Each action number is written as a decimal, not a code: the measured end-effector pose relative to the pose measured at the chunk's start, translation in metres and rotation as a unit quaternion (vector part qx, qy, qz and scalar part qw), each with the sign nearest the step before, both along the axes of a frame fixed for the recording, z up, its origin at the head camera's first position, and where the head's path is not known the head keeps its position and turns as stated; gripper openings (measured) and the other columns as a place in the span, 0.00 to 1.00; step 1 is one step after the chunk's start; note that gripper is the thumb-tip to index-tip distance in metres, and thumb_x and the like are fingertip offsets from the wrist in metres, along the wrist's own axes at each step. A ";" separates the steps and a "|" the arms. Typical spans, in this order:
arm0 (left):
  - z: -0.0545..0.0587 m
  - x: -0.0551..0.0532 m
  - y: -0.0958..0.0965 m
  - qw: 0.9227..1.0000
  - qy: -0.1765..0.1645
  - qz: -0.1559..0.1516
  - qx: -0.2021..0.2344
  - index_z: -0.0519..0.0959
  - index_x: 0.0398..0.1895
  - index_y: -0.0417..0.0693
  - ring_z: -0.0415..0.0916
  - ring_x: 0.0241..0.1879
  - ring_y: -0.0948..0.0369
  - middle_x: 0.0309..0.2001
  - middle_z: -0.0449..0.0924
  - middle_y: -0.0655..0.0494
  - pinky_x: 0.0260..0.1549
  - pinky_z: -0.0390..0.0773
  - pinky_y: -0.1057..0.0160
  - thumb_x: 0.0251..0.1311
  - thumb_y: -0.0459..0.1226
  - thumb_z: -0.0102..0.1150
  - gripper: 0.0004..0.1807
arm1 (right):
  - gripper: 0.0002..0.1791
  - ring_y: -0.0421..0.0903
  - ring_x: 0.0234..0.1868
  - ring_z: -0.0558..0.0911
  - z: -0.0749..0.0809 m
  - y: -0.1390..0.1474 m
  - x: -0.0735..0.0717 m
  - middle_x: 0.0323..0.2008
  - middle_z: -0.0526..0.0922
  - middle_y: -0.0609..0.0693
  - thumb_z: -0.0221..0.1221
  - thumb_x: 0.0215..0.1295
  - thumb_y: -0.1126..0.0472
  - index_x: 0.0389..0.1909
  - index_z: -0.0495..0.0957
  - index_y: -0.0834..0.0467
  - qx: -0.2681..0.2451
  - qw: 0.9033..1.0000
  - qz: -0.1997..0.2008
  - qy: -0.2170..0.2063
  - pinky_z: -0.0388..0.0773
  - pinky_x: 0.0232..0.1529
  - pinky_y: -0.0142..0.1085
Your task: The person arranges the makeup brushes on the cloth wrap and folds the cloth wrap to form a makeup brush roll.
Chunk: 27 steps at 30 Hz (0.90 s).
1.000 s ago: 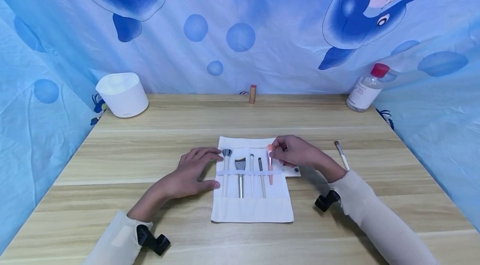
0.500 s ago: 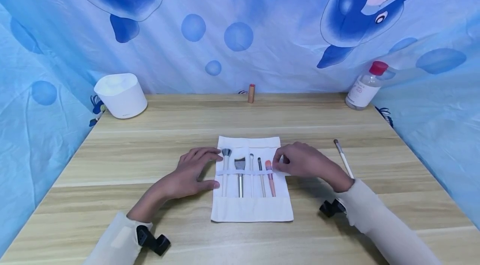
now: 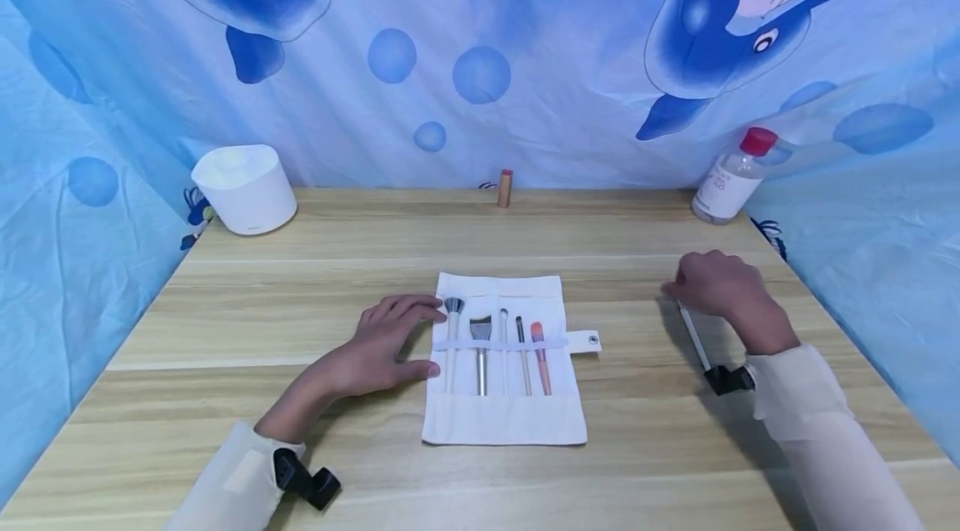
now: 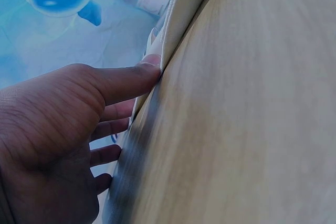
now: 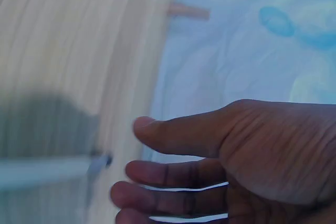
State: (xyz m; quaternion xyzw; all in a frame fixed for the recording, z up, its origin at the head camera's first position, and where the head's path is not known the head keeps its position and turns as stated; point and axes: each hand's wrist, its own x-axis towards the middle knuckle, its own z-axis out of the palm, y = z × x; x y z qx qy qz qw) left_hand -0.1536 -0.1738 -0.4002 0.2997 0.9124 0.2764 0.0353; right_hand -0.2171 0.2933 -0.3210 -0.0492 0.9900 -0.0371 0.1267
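Observation:
A white cloth brush roll lies unfolded in the middle of the table. An elastic band holds several makeup brushes across it, with a pink makeup brush at the right end of the row. My left hand rests its spread fingertips and thumb along the roll's left edge; in the left wrist view the thumb lies right at the cloth. To the right, a loose white-handled makeup brush lies on the table. My right hand hovers at its bristle end, thumb and fingers apart with nothing between them.
At the back left stands a white round-cornered container. A small brown tube stands at the back edge, and a clear bottle with a red cap at the back right. The roll's strap sticks out rightward.
The pink brush, first pinched by my right hand, has slid down under the band and been let go. My right hand has moved right to the loose brush. My left hand has stayed put.

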 end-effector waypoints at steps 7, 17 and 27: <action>0.001 0.000 0.000 1.000 -0.002 0.002 0.002 0.71 0.68 0.52 0.49 0.73 0.49 0.75 0.58 0.55 0.63 0.46 0.37 0.59 0.51 0.70 0.35 | 0.21 0.45 0.18 0.72 -0.015 0.020 -0.010 0.15 0.72 0.48 0.57 0.71 0.49 0.20 0.76 0.56 -0.017 0.996 -0.003 -0.088 0.66 0.23 0.38; 0.000 0.000 0.000 1.000 -0.010 0.000 0.003 0.71 0.68 0.53 0.49 0.73 0.49 0.75 0.58 0.55 0.63 0.46 0.37 0.59 0.51 0.70 0.35 | 0.15 0.47 0.29 0.78 -0.012 -0.009 -0.021 0.28 0.80 0.52 0.57 0.73 0.51 0.40 0.79 0.60 -0.170 0.984 0.020 0.042 0.75 0.28 0.39; -0.001 -0.001 0.000 1.000 -0.002 -0.002 0.002 0.71 0.67 0.53 0.49 0.73 0.49 0.74 0.58 0.56 0.62 0.47 0.37 0.59 0.51 0.70 0.34 | 0.17 0.58 0.34 0.85 0.002 -0.067 -0.026 0.32 0.85 0.56 0.60 0.73 0.52 0.50 0.76 0.61 -0.390 0.907 0.082 0.136 0.82 0.29 0.38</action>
